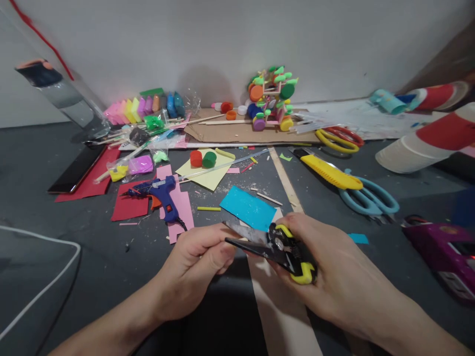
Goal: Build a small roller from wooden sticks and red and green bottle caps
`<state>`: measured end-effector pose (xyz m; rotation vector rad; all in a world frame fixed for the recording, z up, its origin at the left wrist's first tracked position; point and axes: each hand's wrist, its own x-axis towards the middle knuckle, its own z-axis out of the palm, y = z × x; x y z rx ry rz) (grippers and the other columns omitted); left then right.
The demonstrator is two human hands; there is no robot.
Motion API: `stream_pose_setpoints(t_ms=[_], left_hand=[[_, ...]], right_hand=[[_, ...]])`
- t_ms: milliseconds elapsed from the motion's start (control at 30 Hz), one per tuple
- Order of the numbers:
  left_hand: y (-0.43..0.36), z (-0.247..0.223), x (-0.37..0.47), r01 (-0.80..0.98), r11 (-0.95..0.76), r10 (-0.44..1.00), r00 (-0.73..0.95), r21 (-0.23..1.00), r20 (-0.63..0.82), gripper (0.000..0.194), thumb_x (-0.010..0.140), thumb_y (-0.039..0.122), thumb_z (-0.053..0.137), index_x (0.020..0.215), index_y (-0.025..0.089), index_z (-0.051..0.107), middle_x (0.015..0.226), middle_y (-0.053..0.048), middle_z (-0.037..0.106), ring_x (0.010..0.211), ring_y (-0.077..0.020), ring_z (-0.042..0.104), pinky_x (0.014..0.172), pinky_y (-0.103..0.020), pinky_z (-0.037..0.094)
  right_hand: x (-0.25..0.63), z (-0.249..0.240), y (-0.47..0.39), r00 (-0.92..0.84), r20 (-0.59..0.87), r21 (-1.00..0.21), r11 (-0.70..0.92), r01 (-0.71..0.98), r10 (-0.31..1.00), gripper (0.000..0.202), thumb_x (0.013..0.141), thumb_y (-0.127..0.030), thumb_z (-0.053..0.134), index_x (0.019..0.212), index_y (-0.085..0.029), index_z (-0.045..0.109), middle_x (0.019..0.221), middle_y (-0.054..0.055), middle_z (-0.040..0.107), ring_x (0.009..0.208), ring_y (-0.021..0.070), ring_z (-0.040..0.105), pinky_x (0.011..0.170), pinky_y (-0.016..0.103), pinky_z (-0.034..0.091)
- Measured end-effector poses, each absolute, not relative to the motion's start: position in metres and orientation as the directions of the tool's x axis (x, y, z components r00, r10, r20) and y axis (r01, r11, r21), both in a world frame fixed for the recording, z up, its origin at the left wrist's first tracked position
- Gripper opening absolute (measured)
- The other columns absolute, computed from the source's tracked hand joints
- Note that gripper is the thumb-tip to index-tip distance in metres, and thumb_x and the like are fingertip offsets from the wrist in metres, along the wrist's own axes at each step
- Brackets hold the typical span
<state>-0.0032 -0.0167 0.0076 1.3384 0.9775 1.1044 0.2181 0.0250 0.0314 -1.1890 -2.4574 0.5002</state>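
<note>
Head view: dark bench (92, 237) strewn with craft things, both hands low at 6 o'clock.
Right hand (334, 269): closed round the black-and-yellow handles of small scissors (276, 244), blades pointing toward 9 o'clock.
Scissors: blades slightly parted, tips meeting the left fingertips; lower centre, just above a pale strip of wood (282, 316).
Left hand (196, 264): fingers curled, pinching something at the blade tips; too small and hidden to name.
Blue card (248, 207): flat on bench, at 12 o'clock just beyond the blades.
Glue gun (163, 194): blue, lying on pink paper (178, 207), at 11 o'clock from left hand.
Yellow paper (208, 175): carrying a red cap (196, 158) and a green cap (209, 159), side by side, touching.
Yellow cutter knife (328, 173): at 1 o'clock from right hand, its end over the light-blue scissors (367, 198).
Red-and-yellow scissors (339, 138): farther off at 1 o'clock, by the cardboard (222, 131).
Model of sticks and caps (270, 99): on the cardboard against the wall, at 12 o'clock.
Clay blocks (141, 106): coloured row at 11 o'clock, near the wall.
Paper rolls (426, 141): red and white, lying at 2 o'clock.
Phone (76, 170): dark, on red paper (92, 185), at 10 o'clock.
</note>
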Motion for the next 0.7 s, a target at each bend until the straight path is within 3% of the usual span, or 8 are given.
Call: stream_pose_setpoints(t_ms=[167,267,433,700], left_hand=[[-0.0195,0.0081,0.001,-0.089,-0.024,0.969,0.242,0.996,0.045,0.041,0.1,0.046,0.051,0.09,0.015,0.077,0.058,0.001,0.044,0.051,-0.0094,0.035,0.046,-0.022,0.033],[-0.0196,0.0095,0.0018,-0.113,-0.023,0.968,0.245,0.993,0.05,0.04,0.1,0.046,0.052,0.093,0.016,0.077,0.059,0.0,0.049,0.051,-0.0095,0.038,0.046,-0.022,0.035],[-0.0178,0.0106,-0.0012,-0.042,-0.124,0.98,0.15,0.991,0.129,0.025,0.099,0.038,0.057,0.094,0.02,0.074,0.08,-0.004,0.069,0.059,-0.0099,0.051,0.052,-0.021,0.041],[-0.0123,0.0133,-0.0008,0.056,-0.247,0.961,0.14,0.967,0.237,0.024,0.1,0.032,0.056,0.087,0.02,0.072,0.084,-0.005,0.076,0.076,-0.0156,0.068,0.067,-0.025,0.052]], right_hand=[[0.2183,0.0282,0.0233,-0.568,0.238,-0.418,0.61,0.673,0.788,0.019,0.086,-0.036,0.057,0.074,-0.023,0.049,0.062,0.001,0.06,0.047,0.0156,0.05,0.045,0.027,0.035],[0.2167,0.0279,0.0231,-0.54,0.237,-0.472,0.581,0.663,0.808,0.014,0.086,-0.035,0.058,0.08,-0.023,0.054,0.065,0.0,0.062,0.051,0.0155,0.055,0.048,0.026,0.038],[0.2139,0.0293,0.0252,-0.543,0.188,-0.516,0.553,0.654,0.818,0.012,0.085,-0.033,0.058,0.084,-0.022,0.054,0.071,0.002,0.063,0.059,0.0174,0.058,0.052,0.027,0.042],[0.2154,0.0285,0.0233,-0.571,0.138,-0.478,0.559,0.677,0.809,0.02,0.088,-0.039,0.057,0.082,-0.022,0.049,0.07,0.002,0.059,0.059,0.0185,0.054,0.051,0.029,0.039]])
